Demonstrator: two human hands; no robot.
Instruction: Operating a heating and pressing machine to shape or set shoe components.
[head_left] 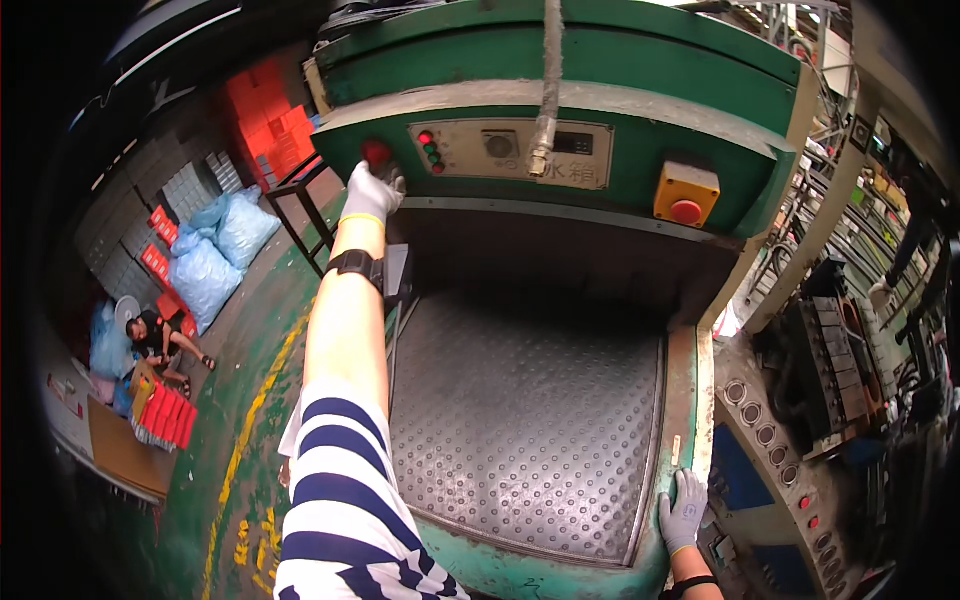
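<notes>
A large green machine [560,50] with a studded metal plate [530,420] fills the middle. My left hand [370,192], in a pale grey glove, reaches up to a round red button [376,151] on the machine's green front. Its thumb and fingers are apart just below and beside the button; whether they touch it I cannot tell. My right hand [684,512], in a matching glove, lies on the machine's green right edge [680,430] beside the plate, with fingers stretched out and nothing in them.
A control panel [510,152] and a yellow box with a red button [687,195] are on the machine's front. A braided hose [551,80] hangs before the panel. At left a person [155,340] sits near blue bags [215,260]. Another console [770,450] stands at right.
</notes>
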